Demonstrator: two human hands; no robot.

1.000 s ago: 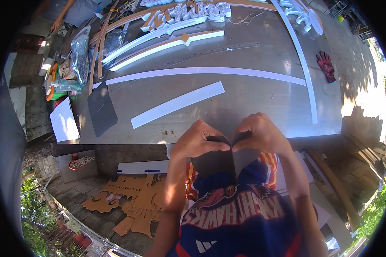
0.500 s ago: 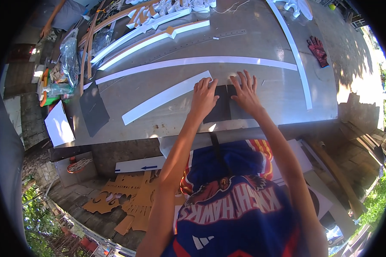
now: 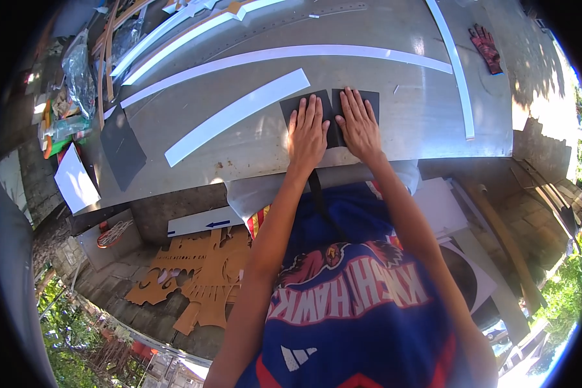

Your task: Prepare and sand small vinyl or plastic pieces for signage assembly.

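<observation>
Two small dark grey sheets lie side by side near the front edge of the metal table, with a narrow gap at their far ends. My left hand (image 3: 309,132) rests flat on the left dark sheet (image 3: 325,101), fingers stretched forward. On the right dark sheet (image 3: 372,101) my right hand (image 3: 359,128) lies flat as well, its fingers extended. Both palms cover much of the sheets, so whether their near ends overlap is hard to see. A wide white strip (image 3: 239,116) lies just left of my left hand.
A long thin white strip (image 3: 271,55) crosses the metal table (image 3: 407,136) beyond my hands, near another strip (image 3: 456,74) at right. A dark red glove (image 3: 485,49) lies far right. At left are a dark panel (image 3: 122,152) and a white panel (image 3: 76,183). Brown cut-outs (image 3: 204,278) lie below.
My hands have gone from curved fingers at the sheets' far part to lying flat on them. The sheets now sit slightly turned, parted at the far end. The view has shifted.
</observation>
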